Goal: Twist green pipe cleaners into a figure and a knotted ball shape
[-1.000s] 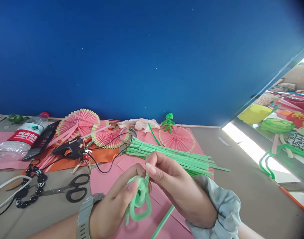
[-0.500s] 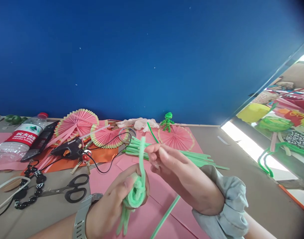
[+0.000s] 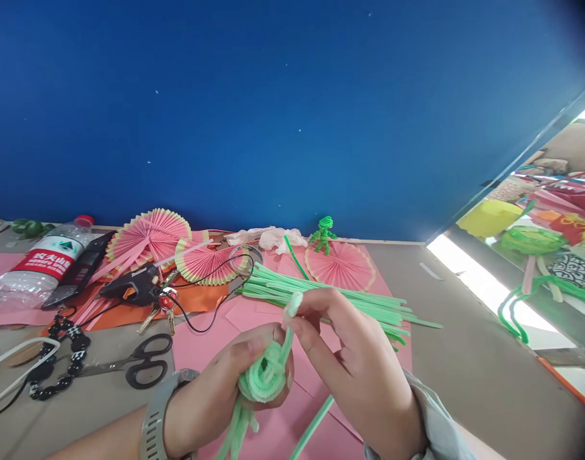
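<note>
A coil of light green pipe cleaner (image 3: 263, 377) is gripped in my left hand (image 3: 225, 377), its fingers wrapped round it. Several green ends hang down below that hand. One end of the pipe cleaner rises from the coil, and my right hand (image 3: 344, 358) pinches its tip between thumb and forefinger. A single green pipe cleaner (image 3: 314, 427) lies on the pink paper (image 3: 215, 348) beneath my hands. Behind them is a bundle of light green pipe cleaners (image 3: 330, 297).
A small green figure (image 3: 324, 235) stands by the blue panel (image 3: 292, 128). Pink folded paper fans (image 3: 149, 239), a glue gun (image 3: 133, 285), keys (image 3: 165, 303), black-handled scissors (image 3: 146, 367), a bead bracelet (image 3: 76, 358) and a plastic bottle (image 3: 43, 262) lie to the left.
My right hand has turned and closed on the upright end of the pipe cleaner, which now bends toward the right. My left hand still grips the coil.
</note>
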Action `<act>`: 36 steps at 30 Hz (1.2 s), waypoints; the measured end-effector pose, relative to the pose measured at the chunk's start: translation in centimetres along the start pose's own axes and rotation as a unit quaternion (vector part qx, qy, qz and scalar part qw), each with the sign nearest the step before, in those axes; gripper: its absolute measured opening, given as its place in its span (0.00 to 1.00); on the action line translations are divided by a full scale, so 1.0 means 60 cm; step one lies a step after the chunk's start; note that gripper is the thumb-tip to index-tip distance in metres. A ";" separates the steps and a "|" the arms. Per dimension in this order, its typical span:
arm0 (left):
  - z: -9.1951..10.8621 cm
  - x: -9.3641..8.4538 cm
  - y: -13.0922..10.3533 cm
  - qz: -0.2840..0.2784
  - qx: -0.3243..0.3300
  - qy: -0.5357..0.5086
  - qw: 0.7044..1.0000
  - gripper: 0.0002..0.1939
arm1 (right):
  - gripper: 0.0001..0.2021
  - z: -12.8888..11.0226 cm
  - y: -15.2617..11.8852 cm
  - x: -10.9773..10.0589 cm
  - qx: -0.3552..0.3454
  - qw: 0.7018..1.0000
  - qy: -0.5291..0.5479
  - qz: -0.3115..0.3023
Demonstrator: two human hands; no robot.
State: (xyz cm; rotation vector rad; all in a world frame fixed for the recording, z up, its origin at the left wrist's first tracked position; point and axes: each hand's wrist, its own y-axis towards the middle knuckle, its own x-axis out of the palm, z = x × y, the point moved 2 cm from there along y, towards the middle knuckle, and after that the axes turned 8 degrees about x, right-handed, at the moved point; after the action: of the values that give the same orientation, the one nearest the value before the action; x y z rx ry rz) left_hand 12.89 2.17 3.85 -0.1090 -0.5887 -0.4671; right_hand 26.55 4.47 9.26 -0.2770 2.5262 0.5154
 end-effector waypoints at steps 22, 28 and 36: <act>0.025 0.008 0.005 -0.026 -0.002 0.031 0.999 0.10 | 0.04 0.013 0.021 0.011 0.158 0.895 0.385 -0.161; 0.022 0.002 0.008 -0.015 0.002 0.038 0.999 0.13 | 0.02 0.016 0.016 0.007 0.117 0.967 0.208 -0.093; 0.025 -0.002 0.006 -0.001 0.011 0.049 0.999 0.13 | 0.12 -0.013 -0.004 -0.017 -0.169 0.971 -0.167 0.003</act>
State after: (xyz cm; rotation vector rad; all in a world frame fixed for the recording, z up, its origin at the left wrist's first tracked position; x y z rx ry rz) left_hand 12.19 2.91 5.03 -0.0643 -0.4970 -0.4645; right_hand 27.10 4.00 10.37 -0.2794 2.1068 0.9157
